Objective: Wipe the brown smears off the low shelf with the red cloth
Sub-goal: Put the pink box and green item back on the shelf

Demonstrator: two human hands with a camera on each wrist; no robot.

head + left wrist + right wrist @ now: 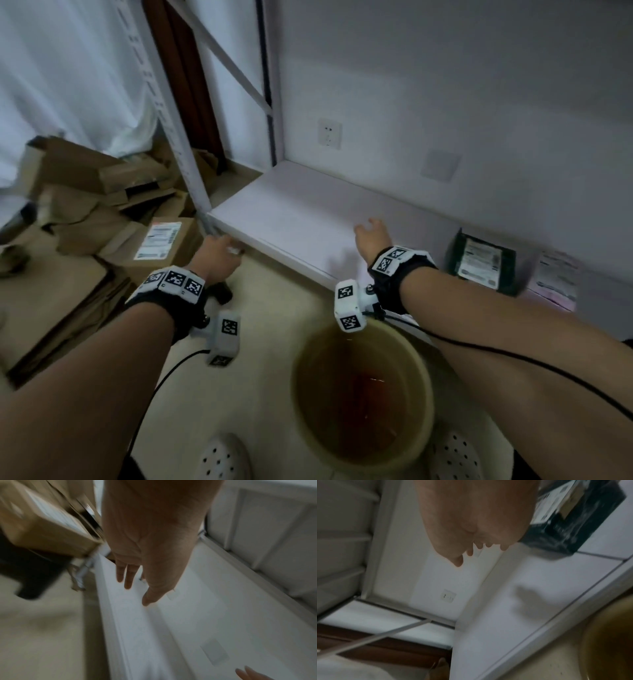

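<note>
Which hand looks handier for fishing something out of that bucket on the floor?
Probably the right hand: its forearm passes right over the bucket, and it hangs empty above the shelf. The left hand is farther away, at the shelf's left corner.

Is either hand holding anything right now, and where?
Nothing held. Left hand and right hand are open over the shelf; no cloth in them.

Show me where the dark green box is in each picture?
Head view: the dark green box sits on the low shelf, right of the right hand.
Left wrist view: not in it.
Right wrist view: the box is at the top right, behind the hand.
Shared landmark: the white shelf shows in all three views.
</note>
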